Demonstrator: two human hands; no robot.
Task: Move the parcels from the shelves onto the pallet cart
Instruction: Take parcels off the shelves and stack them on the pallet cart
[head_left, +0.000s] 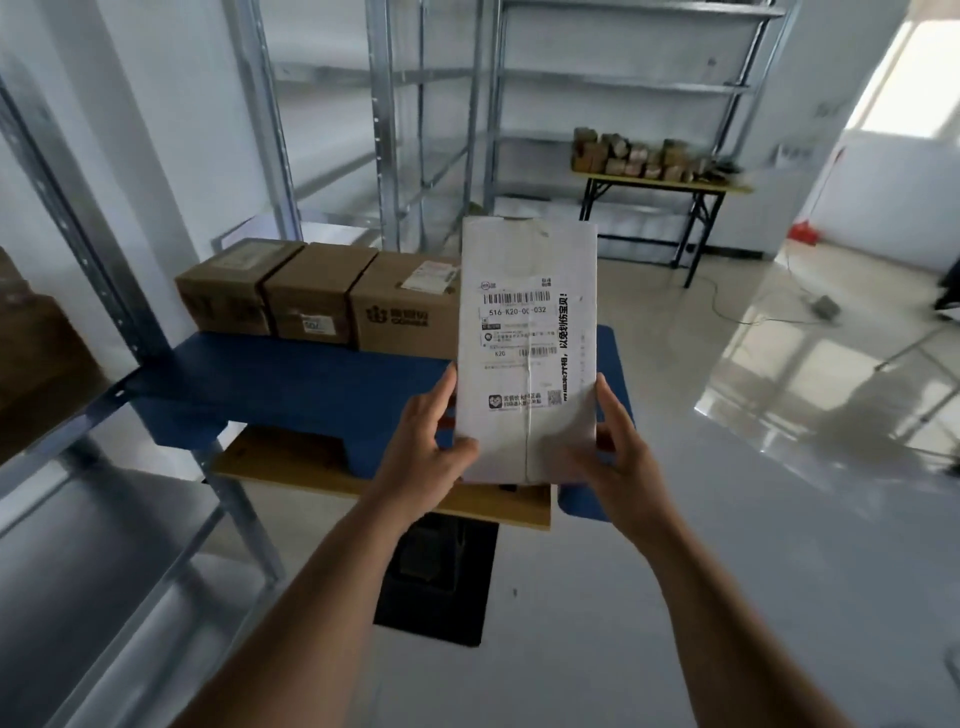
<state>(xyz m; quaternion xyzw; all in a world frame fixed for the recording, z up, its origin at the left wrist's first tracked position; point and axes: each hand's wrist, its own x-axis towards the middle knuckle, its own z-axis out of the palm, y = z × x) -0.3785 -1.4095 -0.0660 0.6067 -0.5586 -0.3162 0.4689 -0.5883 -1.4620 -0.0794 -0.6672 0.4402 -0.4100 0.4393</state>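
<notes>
Both hands, left (426, 447) and right (618, 457), grip a white parcel (527, 348) by its lower edges, upright above the blue pallet (291, 384), near three brown boxes (317, 296).

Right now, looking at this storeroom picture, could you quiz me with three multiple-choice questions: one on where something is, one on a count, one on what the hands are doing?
1. Where do the brown boxes sit?
A. On the floor
B. On the blue pallet
C. On the far table

2. How many brown boxes stand in that row?
A. One
B. Three
C. Six

3. How is the white parcel held?
A. By both hands
B. By one hand only
C. Lying loose on the pallet

Answers:
1. B: the brown boxes stand side by side on the blue pallet.
2. B: three box fronts show in the row.
3. A: the left hand and the right hand grip the lower edges of the white parcel, held up in front of the pallet.
</notes>
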